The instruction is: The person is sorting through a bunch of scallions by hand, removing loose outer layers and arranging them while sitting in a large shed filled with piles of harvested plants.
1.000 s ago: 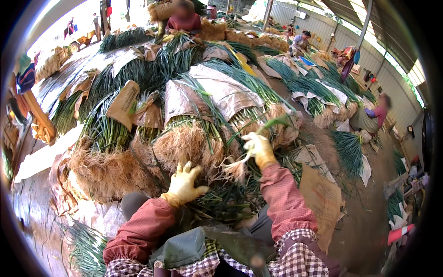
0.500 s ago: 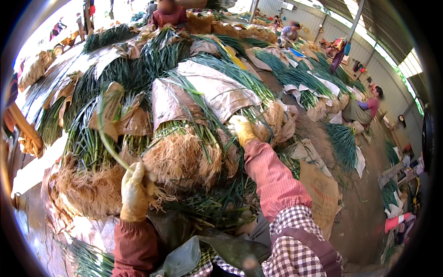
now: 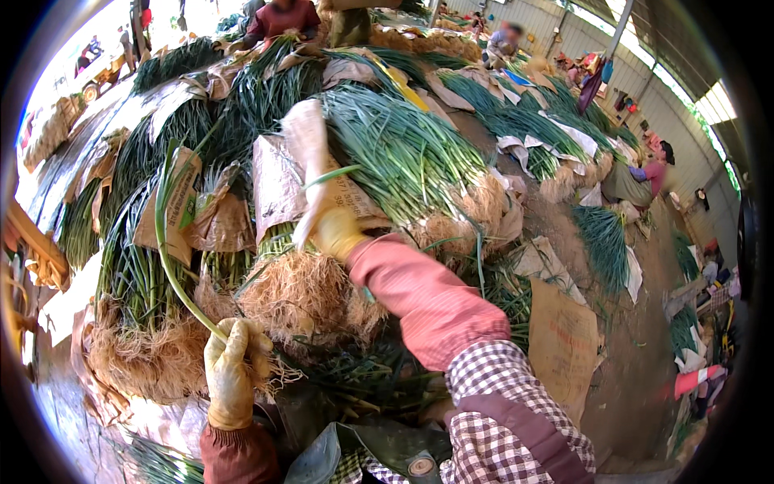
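Observation:
My left hand, in a yellowish glove, is closed around the root end of a single green onion, whose curved stalk rises to the upper left. Pale stringy roots stick out beside the fingers. My gloved right hand grips the edge of a pale sack cloth, smeared by motion, above a brown printed sack. Right of that cloth lies a bare heap of green onions, leaves pointing away and roots toward me. Another root bundle sits below my right hand.
More onion bundles under sacks fill the left side. A flat brown sack lies on the floor to the right. One person works at the far end, another sits at the right. A wooden piece stands at the left.
My right hand has moved left, dragging the pale sack cloth off the onion heap, which now shows uncovered. My left hand still holds the green onion, a little lower in view.

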The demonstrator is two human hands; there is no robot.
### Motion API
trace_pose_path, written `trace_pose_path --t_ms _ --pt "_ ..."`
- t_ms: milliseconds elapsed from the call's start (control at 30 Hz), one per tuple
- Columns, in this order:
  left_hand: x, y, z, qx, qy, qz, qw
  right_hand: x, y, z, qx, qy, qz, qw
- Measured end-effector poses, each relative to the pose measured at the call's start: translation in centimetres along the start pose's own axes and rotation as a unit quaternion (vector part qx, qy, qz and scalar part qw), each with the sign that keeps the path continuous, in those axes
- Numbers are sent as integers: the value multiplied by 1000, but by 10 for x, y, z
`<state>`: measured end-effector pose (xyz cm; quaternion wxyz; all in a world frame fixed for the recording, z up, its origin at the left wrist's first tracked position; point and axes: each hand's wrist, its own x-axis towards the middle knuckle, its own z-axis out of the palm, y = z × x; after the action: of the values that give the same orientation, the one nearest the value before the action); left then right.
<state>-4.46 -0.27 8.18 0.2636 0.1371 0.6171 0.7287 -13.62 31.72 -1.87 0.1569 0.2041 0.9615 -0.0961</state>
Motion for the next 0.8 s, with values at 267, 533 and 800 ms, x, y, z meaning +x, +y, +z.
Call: trace_pose_path --t_ms 267,533,800 --pt "-5 -2 -8 -6 16 1 1000 -68 73 -18 555 429 43 711" --pt "25 18 -22 44 -17 40 998 -146 176 10 597 242 236 728" --pt "-3 19 12 -51 -24 -25 998 -71 43 30 -93 354 -4 931"
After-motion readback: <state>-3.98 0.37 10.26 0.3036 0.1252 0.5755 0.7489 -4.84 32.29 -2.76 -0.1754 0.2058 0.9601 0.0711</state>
